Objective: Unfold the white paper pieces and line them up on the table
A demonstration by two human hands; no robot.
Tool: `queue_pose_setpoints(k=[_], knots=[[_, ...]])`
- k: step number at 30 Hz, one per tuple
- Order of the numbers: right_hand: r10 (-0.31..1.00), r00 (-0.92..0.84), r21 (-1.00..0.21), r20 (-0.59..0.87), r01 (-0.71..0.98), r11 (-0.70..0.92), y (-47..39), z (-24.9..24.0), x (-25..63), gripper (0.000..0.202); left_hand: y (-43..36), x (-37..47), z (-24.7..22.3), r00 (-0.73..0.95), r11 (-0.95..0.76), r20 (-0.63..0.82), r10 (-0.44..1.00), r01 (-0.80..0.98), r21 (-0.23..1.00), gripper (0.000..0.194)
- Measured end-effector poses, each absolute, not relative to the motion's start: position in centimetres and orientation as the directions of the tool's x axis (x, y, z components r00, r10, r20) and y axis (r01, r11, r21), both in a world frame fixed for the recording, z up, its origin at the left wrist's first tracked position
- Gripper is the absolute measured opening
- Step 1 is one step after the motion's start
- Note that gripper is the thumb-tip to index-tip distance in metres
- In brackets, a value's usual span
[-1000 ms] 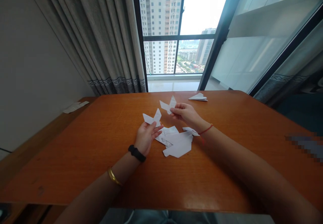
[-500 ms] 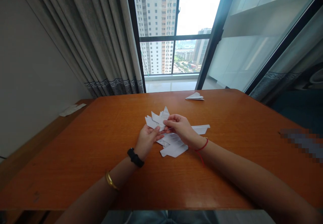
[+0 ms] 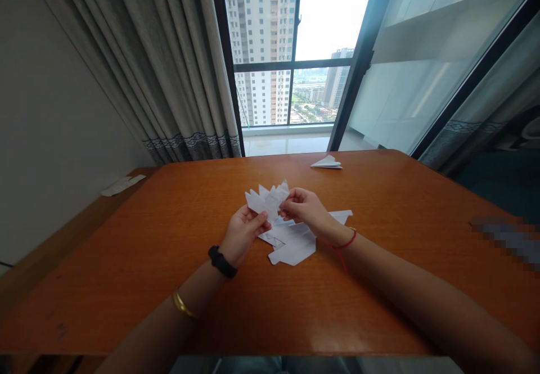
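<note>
A folded white paper with several pointed tips (image 3: 265, 198) is held up over the middle of the table. My left hand (image 3: 243, 229) grips its lower left part, thumb on top. At its right edge, the fingers of my right hand (image 3: 304, 208) are pinched on the paper. Beneath both hands lie other white paper pieces (image 3: 295, 247), overlapping one another on the tabletop, partly hidden by the hands. One folded strip (image 3: 341, 215) sticks out beyond my right hand.
A folded paper plane (image 3: 327, 162) lies near the far edge of the brown wooden table (image 3: 169, 211). White paper (image 3: 122, 185) rests on a ledge at the left. A blurred patch (image 3: 506, 236) covers something at the right edge. Curtains and a window stand behind.
The held paper now shows its points fanned more evenly along the top. My right hand has shifted slightly right, to the paper's edge. The left hand stays almost in place.
</note>
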State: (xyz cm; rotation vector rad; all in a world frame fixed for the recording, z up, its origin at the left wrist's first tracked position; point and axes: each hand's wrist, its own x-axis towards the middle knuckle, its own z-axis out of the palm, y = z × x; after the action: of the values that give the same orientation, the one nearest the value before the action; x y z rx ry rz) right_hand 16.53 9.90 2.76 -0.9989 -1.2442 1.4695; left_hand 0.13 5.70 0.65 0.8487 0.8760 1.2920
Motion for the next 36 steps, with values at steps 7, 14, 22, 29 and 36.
queue_pose_setpoints(k=[7,14,22,29,36], knots=[[0.883,-0.469,-0.988,0.018,-0.145,-0.057,9.2,2.6,16.4,0.018,5.8,0.1,0.6,0.051,0.087,-0.073,0.996,-0.383,0.92,0.049],[0.852,-0.505,-0.979,0.14,0.06,0.197,9.6,2.2,16.8,0.02,6.5,-0.7,-0.3,0.038,0.027,-0.019,0.999,-0.234,0.972,0.041],[0.928,-0.287,-0.819,0.238,0.454,0.35,14.5,-0.7,18.6,0.01,13.0,0.5,-1.4,0.107,-0.156,0.154,0.982,0.016,0.988,0.043],[0.941,-0.248,-0.78,0.23,0.532,0.331,16.0,-2.3,19.5,0.012,15.6,1.8,-2.6,0.094,-0.196,0.182,0.979,0.179,0.964,0.025],[0.939,-0.241,-0.738,0.248,0.58,0.344,16.2,-2.5,19.5,0.01,14.9,1.9,-3.3,0.116,-0.197,0.183,0.976,0.128,0.972,0.049]])
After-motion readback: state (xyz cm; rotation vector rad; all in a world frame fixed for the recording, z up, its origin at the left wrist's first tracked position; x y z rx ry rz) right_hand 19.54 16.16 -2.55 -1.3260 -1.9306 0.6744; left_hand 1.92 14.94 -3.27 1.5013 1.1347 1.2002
